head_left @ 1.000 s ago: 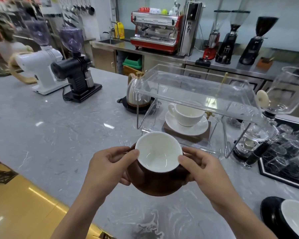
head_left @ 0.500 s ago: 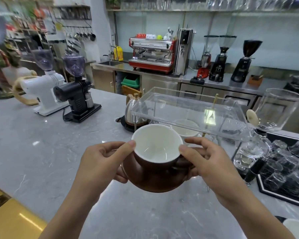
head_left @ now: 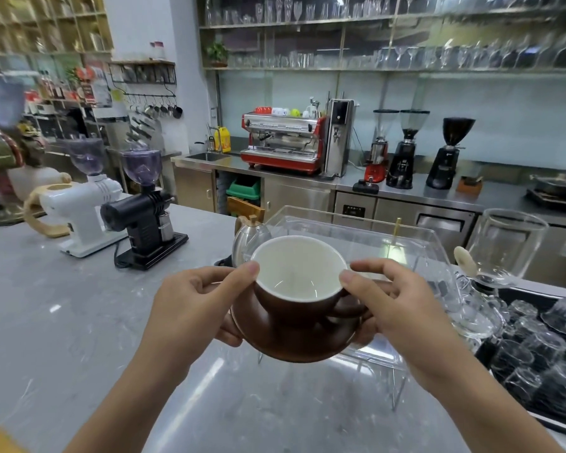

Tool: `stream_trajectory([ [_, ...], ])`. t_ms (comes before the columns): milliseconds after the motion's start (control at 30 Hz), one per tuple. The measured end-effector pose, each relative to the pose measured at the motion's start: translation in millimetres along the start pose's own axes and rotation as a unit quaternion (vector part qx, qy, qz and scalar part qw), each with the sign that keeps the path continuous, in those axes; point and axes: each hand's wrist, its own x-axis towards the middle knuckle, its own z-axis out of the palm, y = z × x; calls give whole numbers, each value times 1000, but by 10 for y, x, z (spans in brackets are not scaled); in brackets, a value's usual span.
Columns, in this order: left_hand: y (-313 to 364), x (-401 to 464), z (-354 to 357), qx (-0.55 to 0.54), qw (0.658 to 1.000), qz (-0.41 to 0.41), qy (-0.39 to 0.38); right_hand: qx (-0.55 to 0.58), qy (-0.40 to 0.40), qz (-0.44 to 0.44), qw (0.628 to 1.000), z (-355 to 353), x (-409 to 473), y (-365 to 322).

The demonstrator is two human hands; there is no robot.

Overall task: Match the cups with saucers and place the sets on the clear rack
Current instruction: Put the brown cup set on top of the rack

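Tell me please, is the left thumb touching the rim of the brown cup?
Touching: the head view shows the left hand with its thumb tip pressed against the brown cup at its rim.

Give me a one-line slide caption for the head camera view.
Both hands, left hand and right hand, hold a brown cup on its brown saucer before the clear rack.
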Motion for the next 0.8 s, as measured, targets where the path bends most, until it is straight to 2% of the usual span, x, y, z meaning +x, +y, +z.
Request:
stream_trajectory([
  [467,266,586,132,21,998,-6,-55,-10,-7,-7,1000,-121,507,-330],
  [800,523,1296,286,32,992,-66,-99,-12,17,-1,1000,-205,1250,-386],
])
